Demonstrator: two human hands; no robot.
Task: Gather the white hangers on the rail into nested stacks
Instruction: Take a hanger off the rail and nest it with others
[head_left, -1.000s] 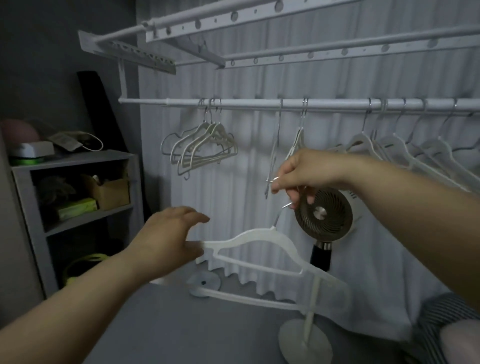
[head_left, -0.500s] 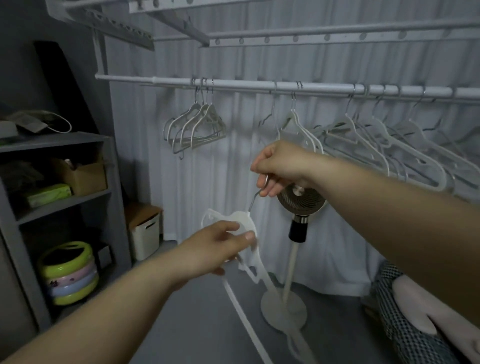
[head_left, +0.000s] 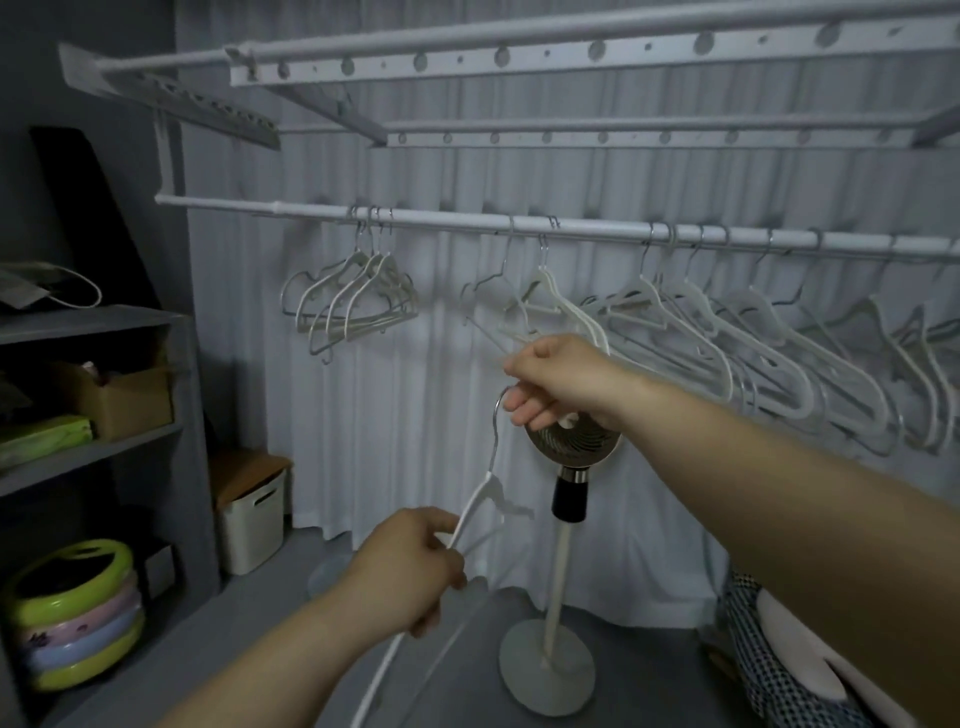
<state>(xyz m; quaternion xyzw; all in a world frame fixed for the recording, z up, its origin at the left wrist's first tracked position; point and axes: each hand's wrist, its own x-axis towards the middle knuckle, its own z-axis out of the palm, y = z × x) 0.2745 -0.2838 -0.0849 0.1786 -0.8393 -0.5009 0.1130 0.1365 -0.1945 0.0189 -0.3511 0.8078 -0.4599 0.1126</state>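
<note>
Right hand (head_left: 558, 387) closed round the metal hook of a loose white hanger (head_left: 485, 506), pinching it just below the knuckles so the body dangles free and off the rail (head_left: 571, 228). Left hand (head_left: 410, 569) lower and nearer, fingers curled shut on one shoulder arm of that same hanger, probably to stop the swing and turn it edge-on for nesting. Held between both hands, well below the rail, tilted steeply with its long arm running down past the left wrist. Up and left of the hands, a nested stack (head_left: 353, 306) of a few hangers hooked together on the rail, seemingly the target for the one in hand. Directly behind and right of the right hand, the remaining hangers (head_left: 727, 332) spread singly along the rail, not yet gathered. Just behind the right fist, a standing fan (head_left: 569, 488), close enough to snag a swinging arm.
</note>
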